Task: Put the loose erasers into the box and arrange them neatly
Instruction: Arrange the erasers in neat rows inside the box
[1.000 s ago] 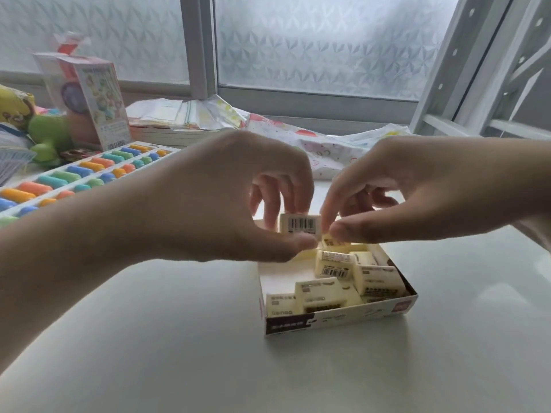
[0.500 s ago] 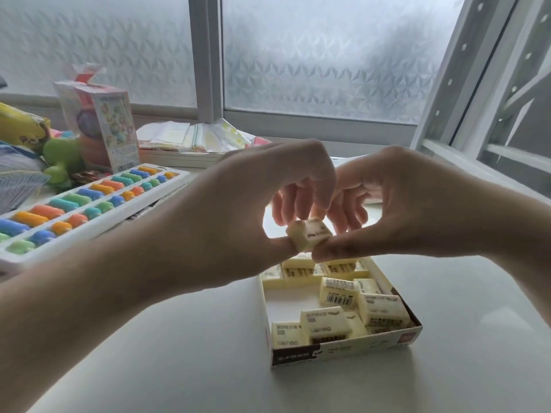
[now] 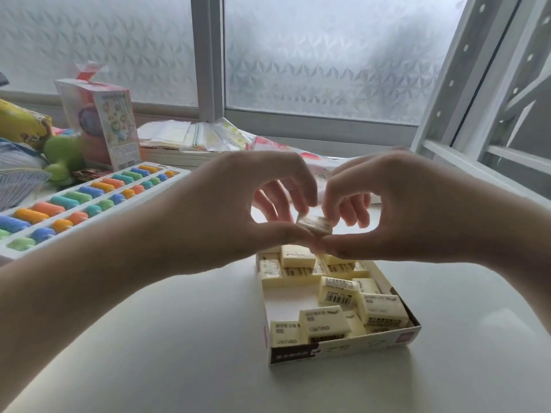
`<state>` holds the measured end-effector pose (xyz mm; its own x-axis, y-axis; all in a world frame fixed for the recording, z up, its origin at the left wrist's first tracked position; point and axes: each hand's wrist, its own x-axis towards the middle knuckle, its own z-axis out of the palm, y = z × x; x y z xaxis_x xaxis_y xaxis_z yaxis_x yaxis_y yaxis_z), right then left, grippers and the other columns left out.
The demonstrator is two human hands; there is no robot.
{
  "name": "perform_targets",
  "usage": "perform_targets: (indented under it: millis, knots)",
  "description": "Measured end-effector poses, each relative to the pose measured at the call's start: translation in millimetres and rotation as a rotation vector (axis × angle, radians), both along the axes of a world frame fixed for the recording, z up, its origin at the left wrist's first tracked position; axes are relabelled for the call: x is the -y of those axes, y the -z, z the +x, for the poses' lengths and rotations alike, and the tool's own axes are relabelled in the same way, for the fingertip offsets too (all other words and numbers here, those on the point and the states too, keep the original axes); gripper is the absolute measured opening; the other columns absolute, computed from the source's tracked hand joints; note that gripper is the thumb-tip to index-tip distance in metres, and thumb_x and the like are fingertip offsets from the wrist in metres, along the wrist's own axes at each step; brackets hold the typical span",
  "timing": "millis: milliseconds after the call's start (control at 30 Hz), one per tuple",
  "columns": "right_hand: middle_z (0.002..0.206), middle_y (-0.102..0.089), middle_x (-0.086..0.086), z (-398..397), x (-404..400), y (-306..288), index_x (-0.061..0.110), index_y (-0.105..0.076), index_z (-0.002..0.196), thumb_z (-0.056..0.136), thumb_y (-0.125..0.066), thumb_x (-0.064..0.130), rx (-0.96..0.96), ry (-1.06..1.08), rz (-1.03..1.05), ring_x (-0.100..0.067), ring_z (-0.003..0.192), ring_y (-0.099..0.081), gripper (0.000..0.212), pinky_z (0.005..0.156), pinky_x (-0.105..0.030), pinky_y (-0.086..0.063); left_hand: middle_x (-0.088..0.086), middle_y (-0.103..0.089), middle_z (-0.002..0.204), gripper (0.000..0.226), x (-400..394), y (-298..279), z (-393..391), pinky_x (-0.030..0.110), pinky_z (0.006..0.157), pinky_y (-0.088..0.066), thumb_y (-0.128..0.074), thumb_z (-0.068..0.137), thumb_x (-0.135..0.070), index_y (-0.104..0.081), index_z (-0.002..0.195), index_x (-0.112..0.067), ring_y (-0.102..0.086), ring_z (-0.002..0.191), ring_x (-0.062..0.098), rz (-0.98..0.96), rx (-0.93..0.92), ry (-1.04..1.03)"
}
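Observation:
Both hands meet above the far end of a shallow cardboard box [image 3: 343,351] on the grey table. Between them is one cream eraser [image 3: 315,224], tilted almost flat. My left hand [image 3: 238,210] pinches it between thumb and forefinger from the left, and my right hand [image 3: 396,204] pinches it from the right. Several cream erasers with barcodes lie in the box: a row at the far end [image 3: 286,268], a loose one with a barcode in the middle [image 3: 338,290], and others lying askew at the near end [image 3: 323,323].
A white tray of coloured chalk-like sticks [image 3: 74,204] lies at the left. Behind it stand a printed carton [image 3: 104,126], a green toy [image 3: 62,162] and stacked papers [image 3: 190,138]. A window frame [image 3: 322,126] runs along the back, and a white rack [image 3: 477,84] rises at the right.
The eraser held between both hands has turned from upright with its barcode facing me to nearly flat. The view has shifted, so the box appears lower and closer.

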<state>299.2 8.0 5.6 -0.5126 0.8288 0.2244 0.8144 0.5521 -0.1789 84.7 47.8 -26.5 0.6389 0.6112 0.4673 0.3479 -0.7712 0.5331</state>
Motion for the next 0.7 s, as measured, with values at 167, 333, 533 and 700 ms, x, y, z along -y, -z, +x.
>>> perform_targets:
  millis: [167, 333, 533, 700]
  knots:
    - [0.087, -0.069, 0.015, -4, 5, -1, 0.042, -0.068, 0.094, 0.062, -0.07, 0.074, -0.13, -0.061, -0.065, -0.005, 0.084, -0.068, 0.045, 0.07, -0.028, -0.056, 0.005, -0.077, 0.095, 0.041, -9, -5, -9, 0.038, 0.083, -0.062, -0.085, 0.067, -0.003, -0.063, 0.101, -0.014, -0.076, 0.088, 0.02, -0.349, 0.067, 0.069]
    - [0.086, -0.071, 0.012, -10, 6, 3, 0.036, -0.075, 0.109, 0.077, -0.072, 0.052, -0.174, -0.176, -0.153, -0.015, 0.082, -0.07, 0.036, 0.069, -0.03, -0.058, 0.016, -0.077, 0.095, 0.055, -11, -7, -14, 0.036, 0.077, -0.062, -0.078, 0.07, 0.009, -0.053, 0.114, -0.011, -0.077, 0.086, 0.029, -0.529, 0.075, 0.159]
    - [0.082, -0.068, 0.008, -17, 1, 17, 0.037, -0.075, 0.096, 0.072, -0.081, 0.046, -0.162, -0.159, -0.239, -0.016, 0.08, -0.067, 0.026, 0.066, -0.031, -0.055, -0.002, -0.071, 0.104, 0.063, -19, -3, -20, 0.037, 0.083, -0.062, -0.08, 0.078, -0.004, -0.052, 0.128, -0.031, -0.076, 0.09, 0.013, -0.329, -0.109, 0.017]
    - [0.078, -0.064, 0.012, -26, -3, 28, 0.038, -0.076, 0.094, 0.069, -0.083, 0.052, -0.09, -0.135, -0.234, -0.009, 0.079, -0.058, 0.029, 0.068, -0.014, -0.042, -0.016, -0.07, 0.095, 0.02, -30, -5, -30, 0.029, 0.083, -0.059, -0.073, 0.085, -0.035, -0.07, 0.105, -0.038, -0.068, 0.088, -0.001, -0.169, -0.324, -0.112]
